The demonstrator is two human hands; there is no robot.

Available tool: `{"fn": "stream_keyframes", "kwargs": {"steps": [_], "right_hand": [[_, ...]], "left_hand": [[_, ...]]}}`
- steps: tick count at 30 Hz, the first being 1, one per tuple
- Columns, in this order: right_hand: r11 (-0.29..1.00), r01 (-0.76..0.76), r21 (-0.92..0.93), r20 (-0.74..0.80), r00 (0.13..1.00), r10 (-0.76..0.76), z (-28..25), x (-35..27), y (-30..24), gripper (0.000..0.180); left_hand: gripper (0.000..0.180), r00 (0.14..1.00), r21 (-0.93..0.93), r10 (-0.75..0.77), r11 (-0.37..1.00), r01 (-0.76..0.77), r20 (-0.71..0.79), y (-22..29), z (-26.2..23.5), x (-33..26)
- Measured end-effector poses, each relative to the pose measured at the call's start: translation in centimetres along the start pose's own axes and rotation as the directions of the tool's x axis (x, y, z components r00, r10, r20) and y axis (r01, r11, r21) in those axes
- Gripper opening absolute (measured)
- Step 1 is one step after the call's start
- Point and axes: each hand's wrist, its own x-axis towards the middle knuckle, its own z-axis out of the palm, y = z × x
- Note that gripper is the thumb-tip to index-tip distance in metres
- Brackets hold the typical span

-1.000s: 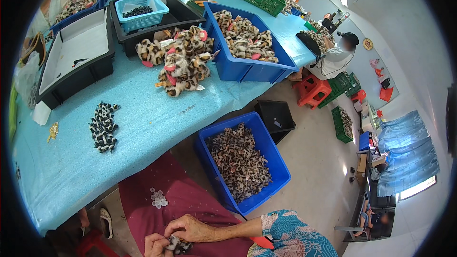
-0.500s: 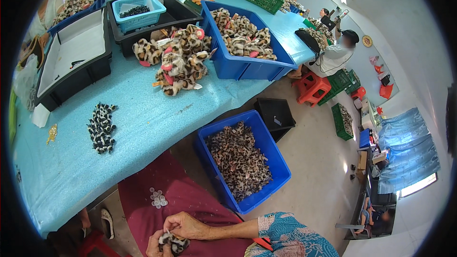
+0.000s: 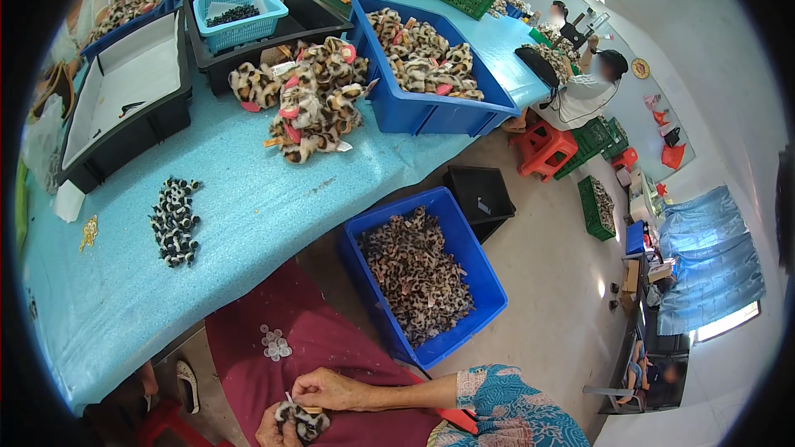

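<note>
My left hand (image 3: 272, 429) is closed around a small spotted plush piece (image 3: 306, 423) in black, white and tan, low over my lap. Just above it, my right hand (image 3: 325, 389) is closed in a pinch at the top edge of the same piece. A small tan bit shows under its fingers; what the fingertips grip is too small to make out. Several clear round plastic discs (image 3: 276, 343) lie on the dark red cloth (image 3: 331, 327) over my lap, beyond the hands.
A blue bin (image 3: 489, 281) of small spotted plush pieces stands right of my lap. On the blue-covered table (image 3: 248, 223) are a pile of black-and-white pieces (image 3: 175, 222), spotted plush toys (image 3: 315, 99), a blue crate (image 3: 439, 120) and black trays (image 3: 124, 141). Co-workers sit far right.
My right hand has lifted slightly up and away from the plush piece, showing more of its top and a tan bit. My left hand keeps its hold.
</note>
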Motion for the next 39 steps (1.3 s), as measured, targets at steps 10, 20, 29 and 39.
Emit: {"fn": "stream_keyframes", "kwargs": {"steps": [10,20,29,39], "right_hand": [[0.88,0.231,-0.415,-0.085,0.953,-0.291,1.5,4.3,2.3,0.038],[0.883,0.238,-0.405,-0.023,0.963,-0.27,2.8,4.4,3.7,0.037],[0.961,0.041,0.274,0.083,0.994,-0.066,-0.2,4.9,3.1,0.014],[0.897,0.315,0.309,0.045,0.938,-0.345,-1.7,4.5,2.1,0.012]], "left_hand": [[0.021,0.992,0.021,-0.063,0.998,0.061,0.107,-3.1,-2.1,4.5],[0.021,0.987,-0.021,-0.163,0.986,0.163,-0.016,-3.1,-1.6,3.0],[0.024,0.94,-0.476,-0.207,0.82,0.318,0.27,-2.9,-3.4,4.6],[0.067,0.587,-0.201,-0.429,0.663,0.721,0.687,4.2,-3.1,4.9]]}}
